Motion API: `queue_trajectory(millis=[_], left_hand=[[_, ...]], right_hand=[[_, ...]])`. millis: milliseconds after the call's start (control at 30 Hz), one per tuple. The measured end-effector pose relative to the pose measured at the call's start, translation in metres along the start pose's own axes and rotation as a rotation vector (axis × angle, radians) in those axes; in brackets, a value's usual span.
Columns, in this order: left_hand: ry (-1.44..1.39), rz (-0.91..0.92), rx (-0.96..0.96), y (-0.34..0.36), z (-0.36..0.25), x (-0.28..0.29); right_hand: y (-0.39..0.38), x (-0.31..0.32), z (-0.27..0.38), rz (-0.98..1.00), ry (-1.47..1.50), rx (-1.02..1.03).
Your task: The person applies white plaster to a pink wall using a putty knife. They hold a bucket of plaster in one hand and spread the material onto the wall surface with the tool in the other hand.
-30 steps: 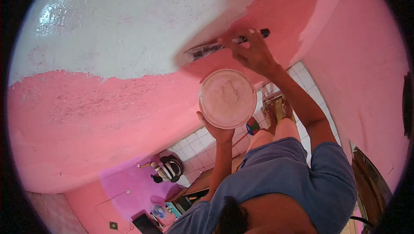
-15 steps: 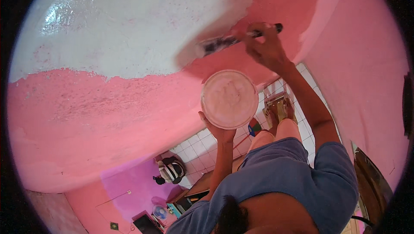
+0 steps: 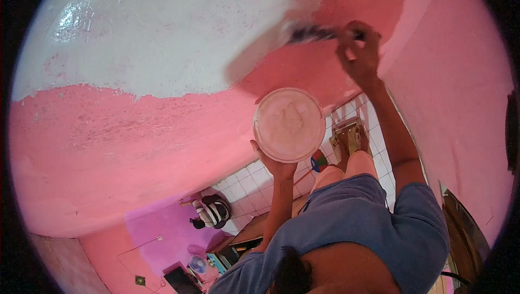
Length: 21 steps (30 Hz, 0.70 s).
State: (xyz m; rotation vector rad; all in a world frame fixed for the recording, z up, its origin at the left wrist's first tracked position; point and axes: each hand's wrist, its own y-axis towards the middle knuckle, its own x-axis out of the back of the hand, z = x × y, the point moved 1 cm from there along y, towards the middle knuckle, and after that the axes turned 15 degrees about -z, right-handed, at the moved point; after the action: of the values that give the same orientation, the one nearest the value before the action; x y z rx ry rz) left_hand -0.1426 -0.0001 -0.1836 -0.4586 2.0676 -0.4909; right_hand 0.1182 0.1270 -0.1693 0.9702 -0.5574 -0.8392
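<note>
My right hand [image 3: 360, 58] is closed around the dark handle of a paintbrush [image 3: 313, 33], up against the wall. The brush is smeared by motion; its pale-tipped bristles point left, along the border between the white coat [image 3: 179, 39] and the pink wall surface [image 3: 124, 131]. Lower down, my left hand [image 3: 276, 165] holds up a round, pale pinkish tub [image 3: 290, 126] from below. Uneven smears mark the tub's round face; how deep it is cannot be made out. Most of the left fingers are hidden behind it.
I stand on a small wooden stool [image 3: 349, 131] on white floor tiles [image 3: 244, 180]. Another person [image 3: 211, 211] is by a purple wall patch [image 3: 157, 234] at lower left. A fan [image 3: 197, 263] and a dark screen [image 3: 181, 280] stand nearby. Pink wall [image 3: 460, 77] rises at right.
My right hand has moved right and slightly up with the paintbrush, along the white coat's edge. The left hand and tub stay almost still. The other person's arm now reaches toward the purple wall.
</note>
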Motion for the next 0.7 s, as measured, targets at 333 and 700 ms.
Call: queue_trajectory(millis=[333, 700], left_hand=[[-0.002, 0.036, -0.048, -0.002, 0.002, 0.001], [-0.010, -0.011, -0.072, 0.001, 0.003, 0.002]], right_hand=[[0.054, -0.029, 0.049, 0.259, 0.097, 0.347], [0.046, -0.005, 0.020, 0.253, 0.091, 0.160]])
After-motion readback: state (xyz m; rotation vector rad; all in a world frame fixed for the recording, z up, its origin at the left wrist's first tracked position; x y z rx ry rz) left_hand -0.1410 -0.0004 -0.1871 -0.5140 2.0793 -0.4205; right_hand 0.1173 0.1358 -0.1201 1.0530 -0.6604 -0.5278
